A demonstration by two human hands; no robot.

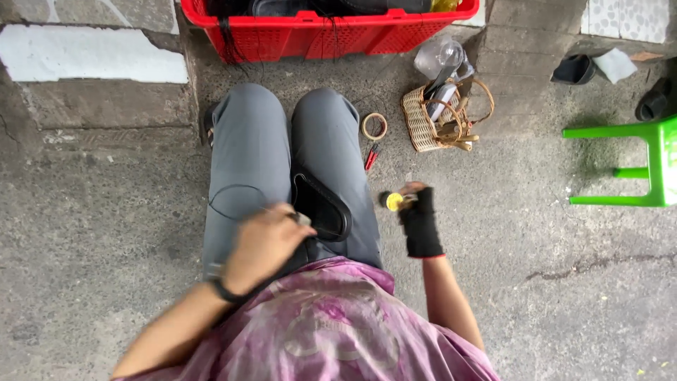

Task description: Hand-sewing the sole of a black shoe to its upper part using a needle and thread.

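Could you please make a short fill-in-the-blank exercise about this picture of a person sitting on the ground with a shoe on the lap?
1. The black shoe lies on the person's ____.
2. The right hand wears a fingerless glove of ____ colour.
3. The crate beyond the knees is ____.
4. The plastic stool on the right is ____.

Missing words: lap; black; red; green

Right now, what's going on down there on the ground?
A person sits on the concrete with a black shoe on their lap. The left hand rests at the shoe, a thin black thread looping beside it. The right hand, in a black wrap, holds a small yellow-tipped tool. A wicker basket, tape roll and red crate lie ahead.
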